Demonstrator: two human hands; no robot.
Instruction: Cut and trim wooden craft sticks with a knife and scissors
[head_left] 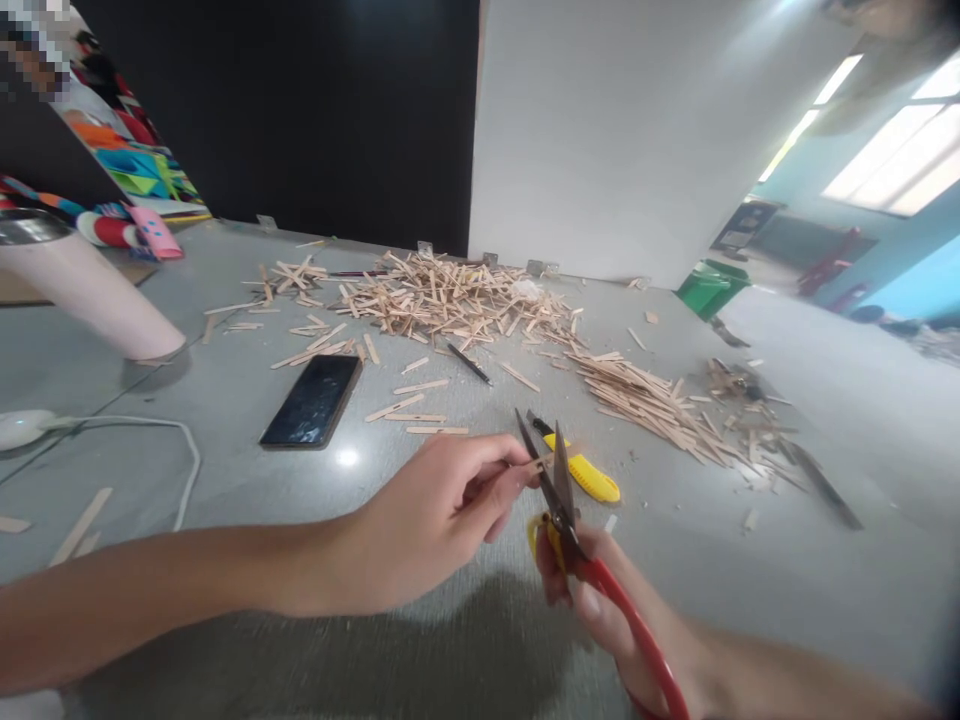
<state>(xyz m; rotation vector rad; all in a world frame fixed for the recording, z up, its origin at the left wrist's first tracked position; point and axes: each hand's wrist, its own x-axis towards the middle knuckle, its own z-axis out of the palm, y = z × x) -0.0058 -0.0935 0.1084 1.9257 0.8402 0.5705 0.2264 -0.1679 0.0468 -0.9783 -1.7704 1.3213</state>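
My left hand [457, 490] pinches a small wooden craft stick [549, 461] between thumb and fingertips. The stick's far part lies between the parted blades of a pair of scissors [564, 500]. My right hand [615, 610] is wrapped round the red handles of these scissors, blades pointing away from me. Behind the blades, a yellow utility knife [592, 478] lies on the table, partly hidden by them. Several loose craft sticks [416, 417] lie beyond my left hand, near a black pen [470, 364].
A large heap of craft sticks [450, 295] lies at the back, with a neater pile [652, 400] on the right. A phone [311, 402], a pink tumbler [97, 285] and a white cable [187, 440] are on the left. Scraps and a metal blade [821, 485] lie far right.
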